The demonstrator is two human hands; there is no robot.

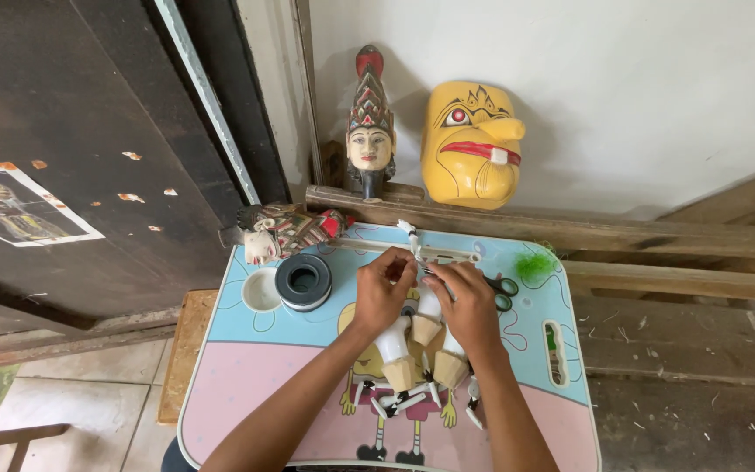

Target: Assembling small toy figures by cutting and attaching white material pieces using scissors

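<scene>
Head view, looking down on a small pink-and-blue counter printed with a cartoon figure. The left hand and right hand meet at the counter's middle, fingers curled together around a small white piece that is mostly hidden between them; the exact grip cannot be told. Just below the hands lie three white puppet limbs with tan wooden ends, their long axes running roughly away from the person, tan ends nearest the body; thin white rods lie across below them. These parts appear carved and painted white but not yet joined, so assembly seems partway. Beyond the hands a white stick lies crosswise, left to right, and black-handled scissors rest just right of the right hand. To the left sit a roll of black tape and a white cup; a painted puppet head lies at the far left corner. A crowned puppet head and yellow mask stand against the wall.
</scene>
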